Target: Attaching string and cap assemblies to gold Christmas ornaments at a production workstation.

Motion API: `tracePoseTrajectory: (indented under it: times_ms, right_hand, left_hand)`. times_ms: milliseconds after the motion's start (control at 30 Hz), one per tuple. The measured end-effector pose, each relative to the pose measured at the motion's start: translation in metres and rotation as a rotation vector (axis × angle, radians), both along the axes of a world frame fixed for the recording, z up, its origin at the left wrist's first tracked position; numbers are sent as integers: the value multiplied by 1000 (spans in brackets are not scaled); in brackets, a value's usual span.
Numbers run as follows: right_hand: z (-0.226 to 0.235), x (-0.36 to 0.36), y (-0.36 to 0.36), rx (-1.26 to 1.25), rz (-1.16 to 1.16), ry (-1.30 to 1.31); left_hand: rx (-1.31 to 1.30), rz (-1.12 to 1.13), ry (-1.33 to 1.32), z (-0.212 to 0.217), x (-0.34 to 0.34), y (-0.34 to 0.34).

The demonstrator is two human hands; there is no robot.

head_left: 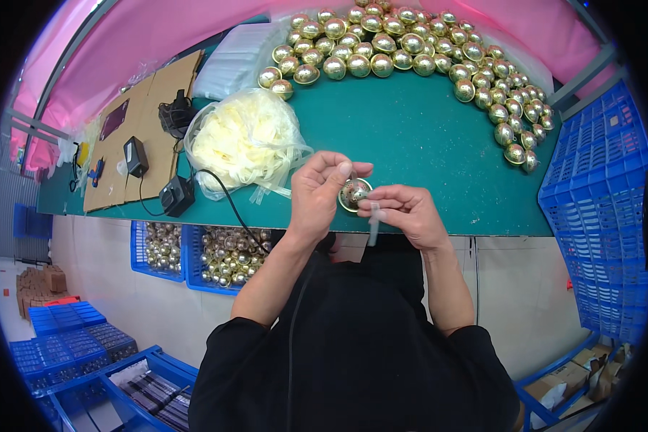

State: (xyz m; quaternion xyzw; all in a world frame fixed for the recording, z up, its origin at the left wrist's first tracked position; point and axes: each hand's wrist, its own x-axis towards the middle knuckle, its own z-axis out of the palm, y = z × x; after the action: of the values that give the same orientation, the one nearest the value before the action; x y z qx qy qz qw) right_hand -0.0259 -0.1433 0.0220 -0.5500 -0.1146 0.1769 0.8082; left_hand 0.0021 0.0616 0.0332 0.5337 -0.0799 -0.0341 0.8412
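Over the near edge of the green table, a shiny gold ball with a rim round it sits between my two hands. My left hand is closed at the ball's upper left, thumb and forefinger pinched together by its top. A pale translucent strip hangs from the pinched fingers of my right hand, close against the ball's right side. The exact spot where strip and ball meet is hidden by my fingers. Just left of my hands, a clear plastic bag holds a heap of cream-coloured strips.
Many gold balls spread along the back and right of the green table. Cardboard with black power adapters and a cable lies left. Stacked blue crates stand right. Below the table, blue baskets hold more balls.
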Motion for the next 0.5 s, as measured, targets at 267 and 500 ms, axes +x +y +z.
tracePoseTrajectory:
  times_ms: [267,500]
  right_hand:
    - [4,-3,36,-135,-198,-90]
    - [-9,5,46,-316,-319,-161]
  left_hand:
    - [-11,-16,-15,0,-7,3]
    - [-3,-26,-17,2,-15,-1]
